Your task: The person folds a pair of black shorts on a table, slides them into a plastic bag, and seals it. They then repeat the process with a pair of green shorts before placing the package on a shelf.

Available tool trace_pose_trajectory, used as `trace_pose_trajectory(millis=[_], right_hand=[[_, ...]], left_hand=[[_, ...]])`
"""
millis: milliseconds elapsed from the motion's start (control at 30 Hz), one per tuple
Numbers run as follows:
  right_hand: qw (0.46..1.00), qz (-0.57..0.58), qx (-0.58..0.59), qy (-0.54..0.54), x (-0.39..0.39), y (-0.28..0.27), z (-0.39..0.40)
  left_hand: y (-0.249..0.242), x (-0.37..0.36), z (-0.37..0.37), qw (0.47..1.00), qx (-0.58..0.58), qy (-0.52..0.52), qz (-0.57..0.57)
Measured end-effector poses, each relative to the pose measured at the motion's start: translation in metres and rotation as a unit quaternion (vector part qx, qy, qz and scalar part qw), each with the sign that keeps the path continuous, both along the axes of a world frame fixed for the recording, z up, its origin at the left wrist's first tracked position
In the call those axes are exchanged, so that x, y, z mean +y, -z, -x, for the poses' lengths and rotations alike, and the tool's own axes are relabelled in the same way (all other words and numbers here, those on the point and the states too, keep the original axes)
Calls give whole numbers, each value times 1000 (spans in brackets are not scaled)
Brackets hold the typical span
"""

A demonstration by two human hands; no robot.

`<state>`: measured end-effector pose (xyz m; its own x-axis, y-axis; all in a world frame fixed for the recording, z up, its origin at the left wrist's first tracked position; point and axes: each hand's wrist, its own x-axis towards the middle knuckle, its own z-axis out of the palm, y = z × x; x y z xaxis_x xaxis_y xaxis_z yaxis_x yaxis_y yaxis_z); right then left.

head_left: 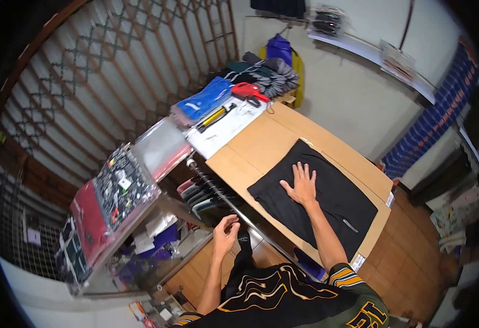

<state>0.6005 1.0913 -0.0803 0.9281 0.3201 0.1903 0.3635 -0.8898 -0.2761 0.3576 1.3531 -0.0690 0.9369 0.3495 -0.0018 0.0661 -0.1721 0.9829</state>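
Observation:
A pair of black shorts [338, 191] lies flat on a cardboard-topped table [250, 145], with a small grey strip near its lower right edge. My right hand [304, 186] rests palm down on the shorts, fingers spread. Off the table's near left side, my left hand [225, 234] hovers in the air by a metal rail [217, 191]. Its fingers are loosely curved, with a gap to the thumb, and I see nothing in it.
At the table's far end are a blue packaged garment [206, 99], a red tool-like object [248, 92] and a yellow-black cutter-like tool [213, 117]. Hanging clothes [195, 197] are under the rail. A glass case [141, 240] with bagged clothes stands left; a folding gate [113, 71] lies behind.

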Motion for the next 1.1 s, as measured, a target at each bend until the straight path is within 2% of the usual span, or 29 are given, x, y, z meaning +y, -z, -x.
trace_pose_trajectory(millis=[133, 200, 300, 400, 433, 533, 600, 667, 700, 900, 1100], right_hand=[[1000, -20, -1, -4, 19, -1, -9], [999, -50, 14, -10, 29, -2, -14], [978, -204, 32, 11, 39, -6, -22], [912, -400, -33, 78, 35, -17, -20], [914, -372, -102, 122, 30, -23, -15], [906, -282, -206, 240, -6, -30, 13], [895, -195, -196, 350, -35, -27, 42], [860, -108, -129, 483, -53, -17, 69], [843, -105, -67, 523, -58, -17, 81], [837, -33, -33, 545, -57, 2, 83], [843, -70, -11, 533, -41, -19, 57]], left_hand=[[-29, 3, -78, 994, -19, 99, -46], [-41, 0, -116, 987, -64, 130, -72], [-55, -1, -169, 954, -109, 212, -183], [-49, -6, -212, 910, -154, 284, -260], [-48, -8, -224, 900, -157, 292, -284], [-35, -17, -254, 887, -171, 286, -320], [-15, -18, -274, 895, -169, 272, -309], [-13, -20, -287, 914, -128, 230, -309], [-14, -20, -294, 917, -111, 244, -294], [-16, -12, -316, 932, -55, 272, -235], [-27, 2, -330, 954, -6, 244, -176]])
